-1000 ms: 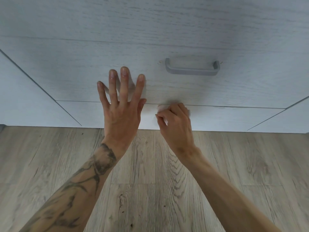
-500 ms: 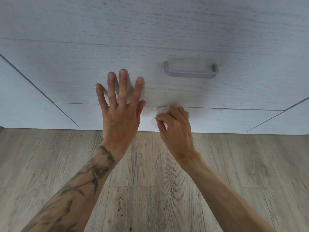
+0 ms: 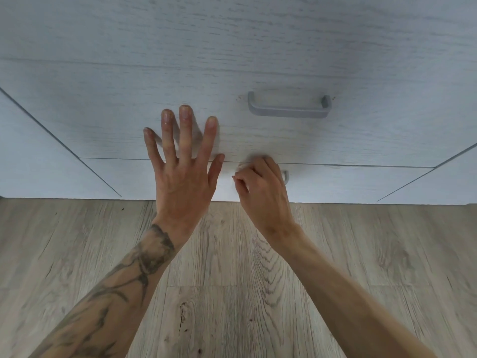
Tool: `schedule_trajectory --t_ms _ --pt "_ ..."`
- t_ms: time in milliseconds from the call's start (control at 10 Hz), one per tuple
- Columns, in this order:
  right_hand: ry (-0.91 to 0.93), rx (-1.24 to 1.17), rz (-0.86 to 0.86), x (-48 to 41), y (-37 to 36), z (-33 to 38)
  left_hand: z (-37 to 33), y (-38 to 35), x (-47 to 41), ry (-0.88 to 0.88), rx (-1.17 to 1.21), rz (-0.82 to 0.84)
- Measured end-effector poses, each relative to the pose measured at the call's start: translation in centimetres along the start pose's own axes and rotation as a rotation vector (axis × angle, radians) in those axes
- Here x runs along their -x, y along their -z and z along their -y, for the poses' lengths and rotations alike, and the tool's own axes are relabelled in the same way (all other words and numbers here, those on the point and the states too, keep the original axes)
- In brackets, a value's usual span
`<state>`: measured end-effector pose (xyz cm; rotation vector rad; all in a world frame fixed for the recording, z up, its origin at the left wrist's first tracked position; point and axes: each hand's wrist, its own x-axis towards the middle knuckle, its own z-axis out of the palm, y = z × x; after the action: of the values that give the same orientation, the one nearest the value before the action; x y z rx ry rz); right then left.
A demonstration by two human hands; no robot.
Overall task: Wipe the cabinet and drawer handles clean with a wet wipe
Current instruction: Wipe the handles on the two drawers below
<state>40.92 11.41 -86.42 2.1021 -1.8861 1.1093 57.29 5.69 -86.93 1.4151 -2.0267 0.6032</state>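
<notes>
Head view: left fingers splayed on drawer; right fingers curled round handle.

One cam, wide-angle, riding on the person's head. It's looking fwd and steeply down, facing the drawer fronts close in, w/ the left hand and right hand reaching them mid-frame and the floor filling the btm half.
</notes>
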Motion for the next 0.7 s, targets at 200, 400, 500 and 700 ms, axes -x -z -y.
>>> schedule_trajectory --t_ms 200,400,500,700 --pt "-0.027 -0.023 -0.050 2.1 0.9 -1.8 0.2 0.0 0.2 -0.009 -0.006 0.025" --pt "-0.124 0.007 -0.121 3.8 3.7 -6.0 0.1 0.0 0.2 -0.004 0.000 0.025" --pt "-0.324 -0.102 -0.166 4.3 4.9 -6.3 0.0 0.0 0.2 -0.003 -0.005 0.023" --pt "-0.714 -0.505 -0.197 3.5 4.7 -5.0 0.0 0.0 0.2 -0.001 0.010 0.024"
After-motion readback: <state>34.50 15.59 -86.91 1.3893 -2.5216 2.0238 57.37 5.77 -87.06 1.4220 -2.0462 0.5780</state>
